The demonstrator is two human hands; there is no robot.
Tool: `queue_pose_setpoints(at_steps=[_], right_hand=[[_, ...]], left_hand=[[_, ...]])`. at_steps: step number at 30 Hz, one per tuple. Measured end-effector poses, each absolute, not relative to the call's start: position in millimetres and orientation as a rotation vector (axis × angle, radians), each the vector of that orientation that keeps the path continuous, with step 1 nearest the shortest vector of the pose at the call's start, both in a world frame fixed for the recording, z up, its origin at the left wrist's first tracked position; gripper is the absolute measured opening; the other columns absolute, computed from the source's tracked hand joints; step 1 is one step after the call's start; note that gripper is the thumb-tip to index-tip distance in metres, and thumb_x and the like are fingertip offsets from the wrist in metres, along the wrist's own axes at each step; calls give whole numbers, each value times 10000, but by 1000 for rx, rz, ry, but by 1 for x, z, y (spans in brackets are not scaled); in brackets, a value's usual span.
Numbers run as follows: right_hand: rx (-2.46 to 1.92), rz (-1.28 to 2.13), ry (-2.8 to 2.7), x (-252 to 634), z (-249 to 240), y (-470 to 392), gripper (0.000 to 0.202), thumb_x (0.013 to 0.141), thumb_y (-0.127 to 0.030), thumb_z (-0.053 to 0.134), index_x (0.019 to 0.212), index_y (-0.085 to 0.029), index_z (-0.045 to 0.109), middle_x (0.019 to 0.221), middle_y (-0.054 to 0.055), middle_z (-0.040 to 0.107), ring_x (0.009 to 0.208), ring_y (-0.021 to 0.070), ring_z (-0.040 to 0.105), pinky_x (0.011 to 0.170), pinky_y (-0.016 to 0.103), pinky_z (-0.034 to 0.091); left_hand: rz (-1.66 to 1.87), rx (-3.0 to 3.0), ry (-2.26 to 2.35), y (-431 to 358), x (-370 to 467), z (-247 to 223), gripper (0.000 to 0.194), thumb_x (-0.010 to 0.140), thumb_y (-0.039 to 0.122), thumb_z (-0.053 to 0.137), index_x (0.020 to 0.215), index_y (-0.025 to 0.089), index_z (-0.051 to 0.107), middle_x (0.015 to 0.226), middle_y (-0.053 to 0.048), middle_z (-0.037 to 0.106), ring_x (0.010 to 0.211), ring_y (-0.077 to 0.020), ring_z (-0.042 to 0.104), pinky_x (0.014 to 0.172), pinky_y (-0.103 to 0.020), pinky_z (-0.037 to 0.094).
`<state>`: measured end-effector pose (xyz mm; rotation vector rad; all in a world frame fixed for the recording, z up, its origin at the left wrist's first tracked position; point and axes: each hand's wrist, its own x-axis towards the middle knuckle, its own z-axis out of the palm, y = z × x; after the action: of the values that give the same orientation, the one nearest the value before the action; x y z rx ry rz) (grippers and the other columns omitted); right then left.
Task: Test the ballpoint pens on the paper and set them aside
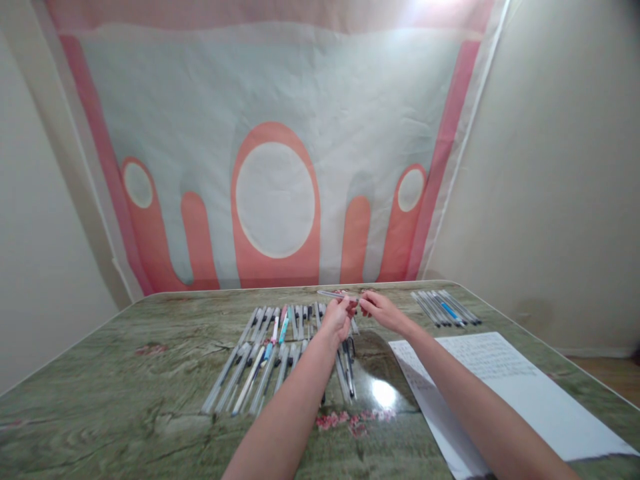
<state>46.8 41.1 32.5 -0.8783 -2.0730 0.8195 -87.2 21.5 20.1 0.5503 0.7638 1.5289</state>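
Observation:
My left hand (339, 319) is closed around a slim clear pen (329, 294), held nearly level above the far part of the table, its end pointing left. My right hand (379, 311) meets it from the right, fingers curled together at the pen's other end; what they pinch there is too small to make out. Below and left of my hands lie two rows of pens, a far row (251, 325) and a near row (220, 380). Most are clear with dark clips, a few are pink, teal or white. My left forearm hides part of both rows.
Several slim clear pens with dark tips (429, 308), one with a blue part (449, 309), lie at the back right. A handwritten white sheet (530, 400) lies under my right forearm. The wood-patterned table (115, 400) ends at a patterned cloth (280, 80).

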Motion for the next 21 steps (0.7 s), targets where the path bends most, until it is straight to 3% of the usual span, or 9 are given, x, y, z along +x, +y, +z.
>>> queue_pose_setpoints(at_steps=[5, 9, 12, 15, 18, 21], right_hand=[[-898, 1072, -1997, 44, 33, 39, 373, 802, -496, 391, 662, -163, 482, 559, -14, 508, 509, 100, 484, 516, 227, 411], [-897, 1193, -1995, 57, 42, 44, 407, 830, -485, 331, 740, -140, 528, 639, 25, 563, 562, 109, 531, 539, 227, 435], [-851, 1011, -2050, 71, 48, 47, 305, 818, -354, 400, 1008, -151, 526, 741, 28, 587, 627, 112, 540, 586, 236, 450], [-727, 790, -2231, 80, 44, 46, 447, 740, -172, 457, 1186, -201, 456, 873, 29, 598, 748, 125, 551, 711, 280, 451], [-633, 653, -2374, 89, 33, 41, 441, 684, -92, 449, 1095, -209, 559, 960, 44, 614, 916, 172, 545, 843, 342, 403], [-744, 542, -2318, 106, 26, 35, 365, 691, -116, 464, 1012, -200, 615, 968, 63, 634, 936, 210, 554, 844, 367, 402]], left_hand=[[1517, 574, 797, 22, -87, 20, 108, 742, 190, 585, 715, 137, 495, 661, -4, 580, 582, -70, 525, 561, -187, 355], [1467, 554, 764, 17, -85, 27, 108, 762, 193, 564, 695, 129, 508, 647, -8, 568, 575, -66, 517, 565, -185, 365], [1338, 538, 746, 9, -80, 31, 108, 761, 195, 564, 690, 128, 518, 613, 2, 538, 553, -56, 500, 552, -176, 366], [1091, 677, 764, 0, -72, 30, 108, 745, 215, 580, 709, 125, 531, 592, 2, 521, 522, -54, 481, 505, -171, 339], [916, 897, 784, -8, -62, 26, 163, 726, 273, 597, 721, 121, 537, 608, -9, 534, 519, -61, 479, 496, -180, 326], [899, 1162, 856, -19, -48, 21, 288, 752, 409, 526, 764, 122, 550, 696, -45, 582, 582, -92, 513, 555, -212, 364]])
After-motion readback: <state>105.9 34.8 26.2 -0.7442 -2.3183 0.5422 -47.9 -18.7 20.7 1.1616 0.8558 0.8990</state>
